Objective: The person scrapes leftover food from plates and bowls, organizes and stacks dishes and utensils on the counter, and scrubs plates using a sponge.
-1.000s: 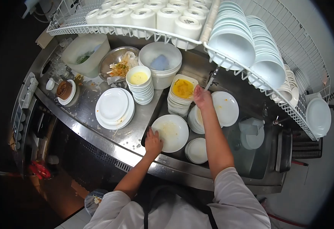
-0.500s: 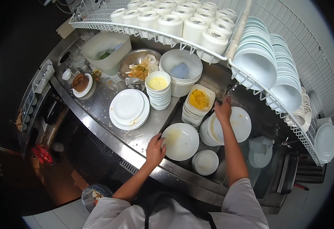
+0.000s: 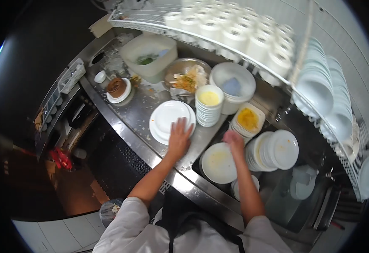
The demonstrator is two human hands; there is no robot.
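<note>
Fingers spread, my left hand (image 3: pixel 180 137) lies over the near right edge of a stack of white plates (image 3: pixel 167 116) on the steel counter. Blurred by motion, my right hand (image 3: pixel 233 139) hangs over the upper right edge of a large soiled plate (image 3: pixel 218 164); whether its fingers hold anything cannot be made out. Just behind it stand stacked square bowls, the top one with yellow food (image 3: pixel 248 119). To its right leans a stack of white plates (image 3: pixel 284 147). Small dishes (image 3: pixel 254 184) are partly hidden by my right forearm. A tall stack of cups (image 3: pixel 208 107) stands between the hands, farther back.
A wire rack (image 3: pixel 252 61) with upturned cups and bowls overhangs the back. Behind the plates are a metal bowl of food scraps (image 3: pixel 188 78), a white bucket (image 3: pixel 235 95) and a plastic tub (image 3: pixel 150 63). A water-filled basin (image 3: pixel 283 206) lies at the right.
My left hand has moved from the large soiled plate to the plate stack on the counter. My right hand has come left from the right plate stack. The view has shifted.
</note>
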